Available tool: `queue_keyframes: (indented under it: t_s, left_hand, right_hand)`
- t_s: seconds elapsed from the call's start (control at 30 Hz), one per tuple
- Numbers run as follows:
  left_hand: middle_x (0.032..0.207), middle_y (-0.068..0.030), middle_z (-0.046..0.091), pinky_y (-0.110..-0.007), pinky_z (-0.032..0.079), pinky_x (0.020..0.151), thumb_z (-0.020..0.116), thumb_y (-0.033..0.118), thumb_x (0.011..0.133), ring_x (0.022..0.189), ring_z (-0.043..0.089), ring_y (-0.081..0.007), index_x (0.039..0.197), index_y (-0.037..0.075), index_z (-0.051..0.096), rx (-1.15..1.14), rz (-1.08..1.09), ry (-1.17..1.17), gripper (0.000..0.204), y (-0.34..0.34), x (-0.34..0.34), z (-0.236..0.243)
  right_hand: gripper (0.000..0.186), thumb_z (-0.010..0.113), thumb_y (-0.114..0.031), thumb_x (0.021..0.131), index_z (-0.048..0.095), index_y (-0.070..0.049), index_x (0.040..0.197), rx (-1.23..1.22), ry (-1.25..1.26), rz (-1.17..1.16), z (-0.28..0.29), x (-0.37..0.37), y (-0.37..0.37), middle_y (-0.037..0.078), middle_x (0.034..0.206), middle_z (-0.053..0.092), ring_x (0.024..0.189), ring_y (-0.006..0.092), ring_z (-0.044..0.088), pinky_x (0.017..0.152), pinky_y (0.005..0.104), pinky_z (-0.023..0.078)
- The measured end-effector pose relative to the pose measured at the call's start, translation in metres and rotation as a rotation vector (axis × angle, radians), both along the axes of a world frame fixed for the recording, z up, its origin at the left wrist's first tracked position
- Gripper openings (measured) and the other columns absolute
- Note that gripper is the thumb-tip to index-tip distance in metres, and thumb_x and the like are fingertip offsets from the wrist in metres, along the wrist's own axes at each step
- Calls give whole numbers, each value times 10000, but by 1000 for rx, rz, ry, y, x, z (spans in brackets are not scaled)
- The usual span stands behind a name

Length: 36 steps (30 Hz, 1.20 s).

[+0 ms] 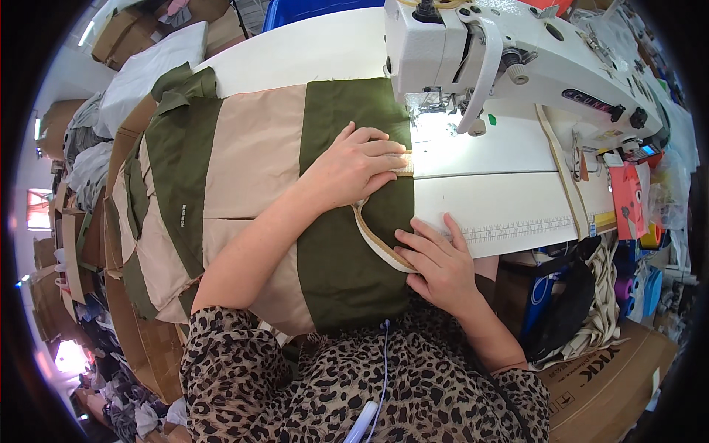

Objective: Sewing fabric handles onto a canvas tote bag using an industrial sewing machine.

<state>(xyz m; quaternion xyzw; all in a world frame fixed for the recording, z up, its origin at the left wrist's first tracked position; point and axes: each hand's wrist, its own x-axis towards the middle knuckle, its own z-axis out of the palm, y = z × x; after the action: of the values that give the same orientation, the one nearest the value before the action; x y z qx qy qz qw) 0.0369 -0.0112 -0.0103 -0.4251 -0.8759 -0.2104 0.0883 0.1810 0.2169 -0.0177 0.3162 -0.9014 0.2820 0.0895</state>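
A panel of olive-green and beige fabric (255, 155) lies across the sewing table, its right edge beside the needle area of a white sewing machine (436, 52). My left hand (354, 166) rests palm down on the green band, fingers stretched over one end of a tan-and-white webbing strap (380, 247) at the fabric edge. From under that hand the strap loops toward me. My right hand (441, 269) pinches the strap's nearer part between thumb and index finger; the other fingers are spread. The strap's tip is hidden at the right hand.
A printed ruler scale (509, 227) runs along the table's near edge. Another tan strap (563, 170) hangs over the table at right. A cardboard box (609, 384) stands low at right; a blue bin (310, 11) sits behind the table. Boxes and cloth heaps crowd the left.
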Motion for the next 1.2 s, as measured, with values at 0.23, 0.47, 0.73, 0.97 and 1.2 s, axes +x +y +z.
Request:
queue_keyframes:
  t_s: [0.23, 0.47, 0.73, 0.97, 1.2]
  left_hand:
    - [1240, 27, 696, -501, 452, 1059, 752, 177, 867, 1185, 588, -253, 1129, 164, 750, 16, 7, -19, 262, 4, -5, 0]
    - [1236, 20, 693, -517, 462, 1051, 748, 173, 869, 1189, 584, -251, 1113, 157, 752, 6, 0, -34, 244, 11, -20, -1]
    - [1157, -6, 719, -432, 467, 1039, 753, 142, 859, 1156, 601, -259, 1070, 121, 759, 105, -16, -4, 212, 12, -39, -7]
    - [1200, 18, 699, -643, 432, 1071, 724, 228, 890, 1204, 579, -245, 1051, 162, 763, 107, 1, -48, 179, 16, -46, -9]
    - [1215, 8, 690, -653, 439, 1058, 720, 232, 888, 1205, 580, -243, 1059, 160, 751, 88, 8, -52, 188, 11, -47, -11]
  right_hand:
    - [341, 744, -142, 735, 717, -116, 1074, 10, -28, -10, 5, -2, 1, 5, 1303, 645, 1337, 207, 543, 1191, 633, 245]
    - [347, 735, -149, 764, 708, -103, 1107, 60, -68, -99, 15, -10, 3, 22, 1326, 619, 1364, 213, 516, 1184, 684, 185]
    - [320, 715, -148, 776, 717, -105, 1093, -16, -153, -142, 16, -24, 2, 5, 1312, 632, 1252, 192, 573, 1193, 640, 172]
    - [322, 717, -143, 767, 726, -107, 1087, -31, -169, -177, 15, -28, 3, 1, 1305, 646, 1238, 189, 579, 1198, 617, 173]
    - [323, 710, -139, 769, 729, -103, 1090, -63, -177, -184, 14, -29, 1, -1, 1290, 655, 1226, 196, 590, 1214, 570, 185]
